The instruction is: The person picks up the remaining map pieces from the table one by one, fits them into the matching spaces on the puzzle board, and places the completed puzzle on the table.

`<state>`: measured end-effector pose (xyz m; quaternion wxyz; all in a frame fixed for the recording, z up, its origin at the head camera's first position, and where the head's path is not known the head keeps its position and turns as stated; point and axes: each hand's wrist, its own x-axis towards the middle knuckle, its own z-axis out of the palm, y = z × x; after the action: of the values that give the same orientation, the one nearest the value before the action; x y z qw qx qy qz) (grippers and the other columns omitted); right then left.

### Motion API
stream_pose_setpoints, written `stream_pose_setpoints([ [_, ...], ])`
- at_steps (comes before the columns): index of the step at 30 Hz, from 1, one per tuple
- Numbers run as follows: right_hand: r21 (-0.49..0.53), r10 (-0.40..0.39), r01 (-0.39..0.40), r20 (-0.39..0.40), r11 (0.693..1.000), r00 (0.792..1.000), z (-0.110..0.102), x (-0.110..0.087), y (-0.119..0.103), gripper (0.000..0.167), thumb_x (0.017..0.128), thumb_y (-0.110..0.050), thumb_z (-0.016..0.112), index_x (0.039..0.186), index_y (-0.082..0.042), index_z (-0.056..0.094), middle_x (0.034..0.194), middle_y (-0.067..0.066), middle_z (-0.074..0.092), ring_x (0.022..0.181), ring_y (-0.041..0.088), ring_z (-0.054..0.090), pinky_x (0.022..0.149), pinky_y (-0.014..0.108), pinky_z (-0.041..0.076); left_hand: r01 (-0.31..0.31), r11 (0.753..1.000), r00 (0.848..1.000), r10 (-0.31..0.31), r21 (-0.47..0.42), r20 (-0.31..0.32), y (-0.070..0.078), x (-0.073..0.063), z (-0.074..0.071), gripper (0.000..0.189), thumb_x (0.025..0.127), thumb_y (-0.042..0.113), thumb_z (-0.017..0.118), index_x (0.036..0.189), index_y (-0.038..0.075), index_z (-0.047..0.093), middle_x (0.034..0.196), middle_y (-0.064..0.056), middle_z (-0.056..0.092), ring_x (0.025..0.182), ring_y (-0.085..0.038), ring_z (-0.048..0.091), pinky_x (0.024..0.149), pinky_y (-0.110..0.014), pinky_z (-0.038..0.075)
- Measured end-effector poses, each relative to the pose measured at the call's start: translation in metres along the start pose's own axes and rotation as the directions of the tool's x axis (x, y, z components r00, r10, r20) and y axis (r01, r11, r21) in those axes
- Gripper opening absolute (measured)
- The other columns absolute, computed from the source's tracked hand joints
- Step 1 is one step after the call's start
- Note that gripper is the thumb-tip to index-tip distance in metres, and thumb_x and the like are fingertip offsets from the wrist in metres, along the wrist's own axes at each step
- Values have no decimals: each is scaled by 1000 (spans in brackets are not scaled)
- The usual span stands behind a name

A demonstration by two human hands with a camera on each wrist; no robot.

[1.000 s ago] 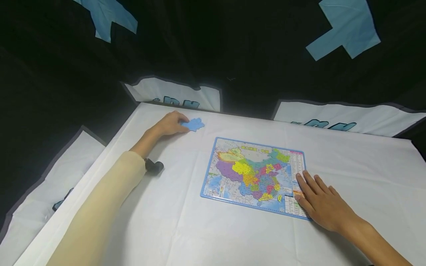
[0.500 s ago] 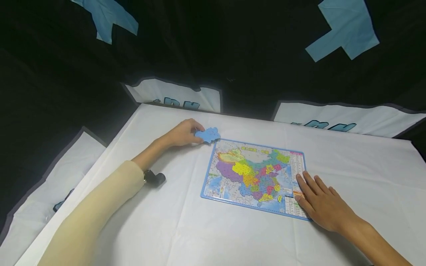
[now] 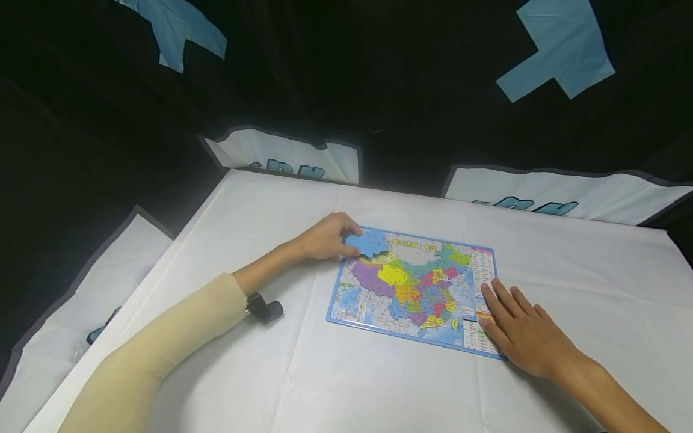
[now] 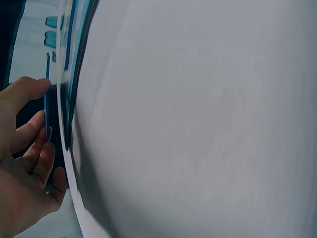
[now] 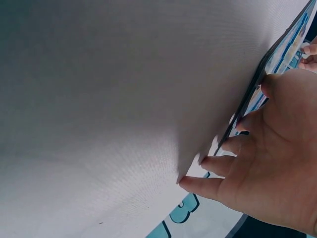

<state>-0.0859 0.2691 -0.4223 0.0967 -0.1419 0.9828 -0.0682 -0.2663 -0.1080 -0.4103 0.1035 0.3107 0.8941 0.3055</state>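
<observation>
Between thumb and fingers, my left hand (image 3: 326,236) pinches a blue map puzzle piece (image 3: 369,242). The piece is over the upper left corner of the map puzzle board (image 3: 400,337), covering part of the pale yellow-green region there. Seen edge-on in the left wrist view, the blue puzzle piece (image 4: 47,106) is thin and held apart from the board. With fingers spread and straight, my right hand (image 3: 533,334) rests on the board's right edge. In the right wrist view the right hand (image 5: 277,148) lies along the board's edge (image 5: 255,82).
A white cloth (image 3: 411,385) covers the table under the board. Black curtain (image 3: 346,78) with light blue patches (image 3: 563,48) hangs behind the far edge. A small black wrist camera (image 3: 265,309) sits on the left wrist.
My left hand has carried the blue puzzle piece from the far left of the table rightward and nearer, over the board's upper left corner. My right hand and the board stay in place.
</observation>
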Motion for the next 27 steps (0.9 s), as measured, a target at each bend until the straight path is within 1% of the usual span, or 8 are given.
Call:
stream_pose_setpoints([
  [4, 2, -1, 1, 3, 1000, 1000, 0, 0, 0, 71, 104, -51, 40, 155, -2, 30, 160, 24, 23, 142, 51, 21, 104, 73, 20, -15, 1000, 1000, 15, -2, 14, 7, 0, 6, 43, 80, 18, 81, 116, -2, 69, 118, -13, 63, 105, -24, 56, 94, -35, 46],
  [7, -3, -3, 3, 4, 1000, 1000, 0, 0, 1, 71, 104, -51, 40, 156, -2, 29, 160, 23, 23, 142, 51, 21, 104, 73, 20, -12, 1000, 1000, 11, 9, 27, 11, 0, 10, 42, 81, 18, 81, 116, -2, 68, 118, -13, 63, 108, -23, 56, 97, -35, 45],
  [10, -7, -3, 3, 6, 1000, 1000, 0, 0, 1, 71, 104, -51, 40, 156, -3, 29, 160, 23, 23, 142, 51, 21, 104, 72, 20, -5, 1000, 999, 4, 26, 33, 14, 0, 13, 42, 82, 19, 80, 117, -1, 68, 118, -11, 63, 109, -23, 55, 97, -34, 44],
  [14, -3, -3, 3, 4, 1000, 1000, 0, 1, 1, 72, 104, -51, 40, 156, -3, 29, 160, 23, 22, 142, 51, 21, 105, 72, 20, 8, 999, 1000, -9, 38, 21, 16, -1, 16, 41, 82, 20, 81, 115, 0, 69, 117, -10, 64, 108, -22, 54, 97, -35, 43],
  [18, 5, -4, 4, 1, 1000, 1000, 0, 0, 2, 72, 104, -51, 40, 156, -3, 28, 160, 23, 22, 142, 51, 21, 105, 72, 20, 37, 998, 999, -37, 45, 19, 19, -2, 18, 40, 82, 22, 81, 115, 1, 70, 118, -9, 64, 107, -21, 54, 95, -35, 44],
  [23, 12, -1, 1, 4, 1000, 1000, 0, 0, 1, 72, 104, -51, 40, 156, -3, 28, 161, 23, 21, 142, 51, 20, 105, 72, 19, 70, 995, 997, -72, 65, 22, 23, -3, 19, 41, 82, 25, 80, 115, 3, 70, 121, -8, 64, 112, -22, 54, 96, -41, 44],
  [27, 8, 0, 0, 7, 1000, 1000, 0, 0, 1, 72, 104, -51, 40, 156, -3, 28, 161, 23, 21, 142, 51, 20, 105, 72, 19, 82, 994, 996, -84, 76, 18, 25, -3, 21, 41, 82, 26, 80, 115, 4, 70, 120, -7, 65, 117, -24, 54, 99, -47, 42],
])
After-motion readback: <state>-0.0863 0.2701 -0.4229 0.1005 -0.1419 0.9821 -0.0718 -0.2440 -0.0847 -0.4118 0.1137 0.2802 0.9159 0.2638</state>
